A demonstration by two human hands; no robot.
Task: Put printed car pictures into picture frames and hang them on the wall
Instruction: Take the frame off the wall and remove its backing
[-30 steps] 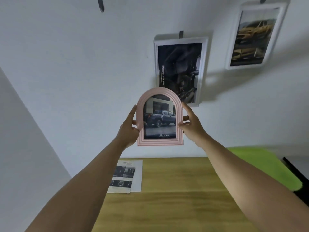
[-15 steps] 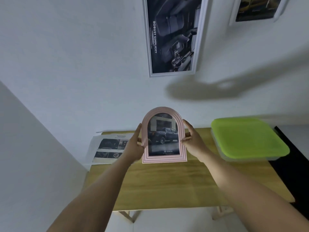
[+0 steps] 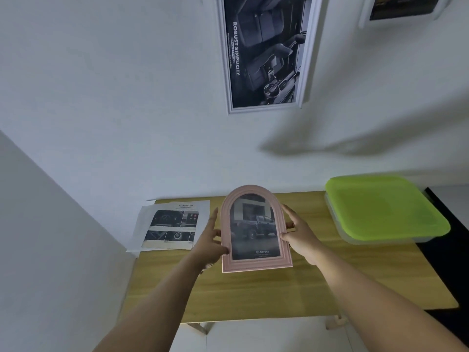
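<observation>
Left grip (image 3: 212, 243) and right grip (image 3: 300, 235) pinch opposite side edges of pink arched frame (image 3: 255, 229); long axis points arch-first at wall (image 3: 127, 97) ahead, both grips equally near

I see a clear container with a lime-green lid (image 3: 385, 212) at the wooden counter's (image 3: 279, 295) far right corner. A white wall (image 3: 101, 97) stands behind it.

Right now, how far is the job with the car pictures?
Done: two frames hang on the wall, a white frame and a second frame at top right, each with a picture. In hand: the pink frame, already holding a truck print, gripped by the left hand and right hand above the table. Left: hanging it and framing the loose prints on the table.
</observation>
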